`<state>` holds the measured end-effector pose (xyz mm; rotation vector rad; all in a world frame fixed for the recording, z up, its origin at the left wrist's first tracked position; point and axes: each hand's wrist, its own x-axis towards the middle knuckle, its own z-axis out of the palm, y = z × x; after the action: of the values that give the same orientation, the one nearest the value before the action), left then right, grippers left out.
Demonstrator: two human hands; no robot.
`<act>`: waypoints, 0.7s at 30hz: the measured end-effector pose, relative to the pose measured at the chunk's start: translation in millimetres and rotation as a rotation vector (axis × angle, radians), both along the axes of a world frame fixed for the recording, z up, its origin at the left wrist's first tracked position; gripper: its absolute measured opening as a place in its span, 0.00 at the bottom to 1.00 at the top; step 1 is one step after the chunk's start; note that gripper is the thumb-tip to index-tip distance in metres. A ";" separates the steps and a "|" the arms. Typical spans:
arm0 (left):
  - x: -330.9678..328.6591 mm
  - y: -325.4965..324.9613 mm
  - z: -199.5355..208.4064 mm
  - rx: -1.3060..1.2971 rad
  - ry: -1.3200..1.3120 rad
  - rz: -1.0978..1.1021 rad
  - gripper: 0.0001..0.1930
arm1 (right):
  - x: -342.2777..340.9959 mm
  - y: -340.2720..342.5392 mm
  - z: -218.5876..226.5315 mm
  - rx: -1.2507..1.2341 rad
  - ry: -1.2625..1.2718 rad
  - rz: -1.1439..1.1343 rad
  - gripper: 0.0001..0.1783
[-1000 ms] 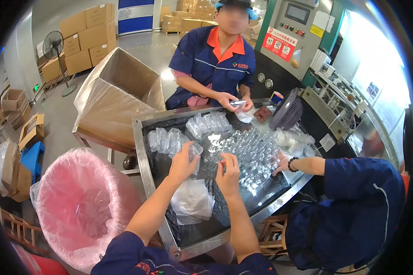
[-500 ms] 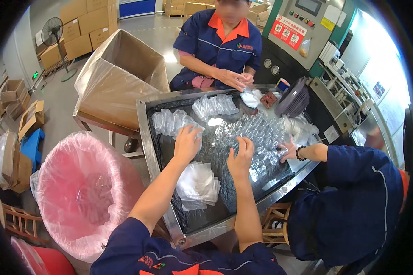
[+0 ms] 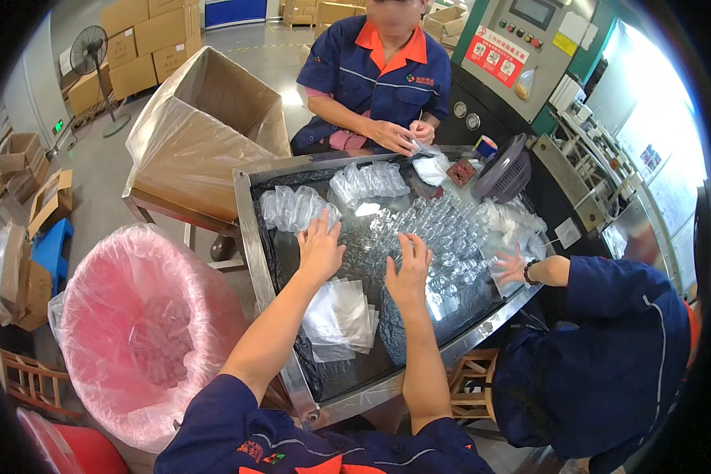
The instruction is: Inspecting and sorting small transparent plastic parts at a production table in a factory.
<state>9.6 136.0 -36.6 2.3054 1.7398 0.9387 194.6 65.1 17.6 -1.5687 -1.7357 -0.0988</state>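
My left hand (image 3: 321, 251) is above the table's left part, fingers stretched out, at the edge of a row of filled clear plastic bags (image 3: 288, 208). Nothing shows in it. My right hand (image 3: 408, 272) hovers at the near left edge of a spread of small clear plastic pieces (image 3: 442, 229), thumb apart from the slightly bent fingers, also holding nothing that I can see. Between my forearms lies a stack of flat clear bags (image 3: 338, 317). Farther back is a second row of filled bags (image 3: 369, 183).
A metal-rimmed table (image 3: 347, 409) holds everything. To my left stand a pink-lined bin (image 3: 75, 316) and a large lined carton (image 3: 189, 174). A co-worker across handles clear plastic; another co-worker's hand (image 3: 512, 267) is at the right. A dark purple basket (image 3: 503, 170) sits at the far right.
My left hand has shifted slightly left and nearer, off the filled bags' right end. My right hand moved slightly left. The right co-worker's hand has drawn back from the pieces, fingers spread.
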 end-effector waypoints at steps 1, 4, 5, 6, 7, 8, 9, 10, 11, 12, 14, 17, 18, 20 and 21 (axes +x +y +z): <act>2.4 -2.7 5.9 0.000 -0.003 -0.001 0.25 | -0.6 0.3 -0.1 -0.010 -0.054 0.020 0.30; 3.5 -8.6 21.5 0.130 -0.067 0.073 0.24 | -6.1 -0.3 -1.3 -0.028 -0.152 0.040 0.32; 0.6 -7.9 26.2 0.047 -0.151 0.009 0.21 | -8.4 -0.5 -1.1 -0.036 -0.194 0.041 0.34; -0.9 -7.3 29.6 -0.038 -0.236 -0.058 0.18 | -9.6 0.3 -0.6 -0.037 -0.198 0.038 0.34; -2.7 -7.6 28.7 -0.041 -0.238 -0.057 0.18 | -12.5 1.4 1.1 -0.025 -0.226 0.042 0.34; -3.9 -8.0 27.4 -0.173 -0.187 -0.106 0.16 | -14.4 3.0 2.1 -0.013 -0.255 0.044 0.35; -4.1 -8.8 25.9 -0.305 -0.135 -0.156 0.13 | -15.5 5.7 2.5 -0.017 -0.257 0.044 0.35; -4.6 -8.6 19.4 -0.309 -0.137 -0.151 0.13 | -18.3 8.8 3.0 -0.008 -0.294 0.031 0.35; -3.6 -7.9 13.1 -0.196 -0.155 -0.137 0.12 | -21.1 10.6 2.4 0.002 -0.331 0.018 0.36; -3.7 -7.5 7.3 -0.082 -0.172 -0.121 0.11 | -23.8 11.6 -0.6 0.000 -0.331 0.024 0.36; -4.8 -4.9 2.2 -0.051 -0.222 -0.107 0.11 | -27.7 16.0 -8.2 -0.048 -0.385 0.041 0.34; -1.1 -16.1 12.4 -0.102 -0.290 -0.099 0.11 | -22.4 18.6 -14.5 -0.045 -0.364 0.074 0.32; 2.3 -25.4 21.7 -0.183 -0.305 -0.097 0.11 | -17.5 17.2 -14.7 -0.046 -0.368 0.065 0.32; 7.1 -49.6 29.3 -0.373 -0.275 -0.190 0.12 | -13.8 16.4 -9.7 -0.071 -0.292 0.086 0.29; 14.1 -64.0 32.7 -0.452 -0.203 -0.200 0.14 | -10.8 16.3 -8.0 -0.065 -0.292 0.082 0.29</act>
<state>23.7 72.1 -4.0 1.9702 1.4300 0.6361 183.8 81.5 9.6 -1.5885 -2.0445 -0.2432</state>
